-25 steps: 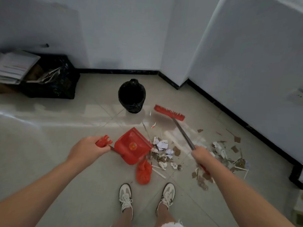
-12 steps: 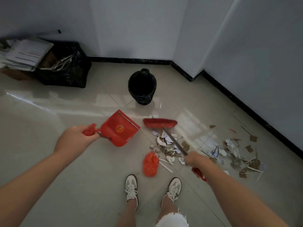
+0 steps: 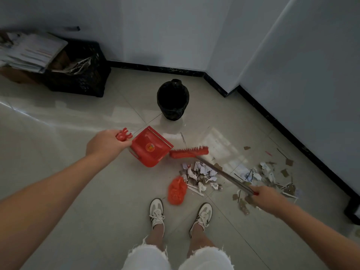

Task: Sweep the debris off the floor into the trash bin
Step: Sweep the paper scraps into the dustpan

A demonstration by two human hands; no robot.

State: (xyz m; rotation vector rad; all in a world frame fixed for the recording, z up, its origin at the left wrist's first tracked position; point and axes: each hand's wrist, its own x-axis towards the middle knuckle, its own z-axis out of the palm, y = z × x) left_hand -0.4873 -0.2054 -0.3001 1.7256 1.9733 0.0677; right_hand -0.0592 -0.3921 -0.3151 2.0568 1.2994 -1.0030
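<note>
Head view, compared with one second ago: the dustpan (image 3: 150,149) has left the edge of the debris pile (image 3: 198,176) and now sits up and left of it, nearer the trash bin (image 3: 173,100). The broom head (image 3: 189,152) has come from beyond the pile to just beside the dustpan's right edge.

Meaning for the task, as I judge it: this is a repositioning. The pile is not yet collected, and a second scatter (image 3: 272,176) lies to its right.

Grip state:
- My left grip (image 3: 106,144) is closed round the dustpan's red handle.
- My right grip (image 3: 267,199) is closed round the broom handle (image 3: 224,173).

Position: the pile lies on the floor (image 3: 78,191) between both grips, under the broom handle, beside an orange bag (image 3: 176,190). The trash bin stands well beyond it.
</note>
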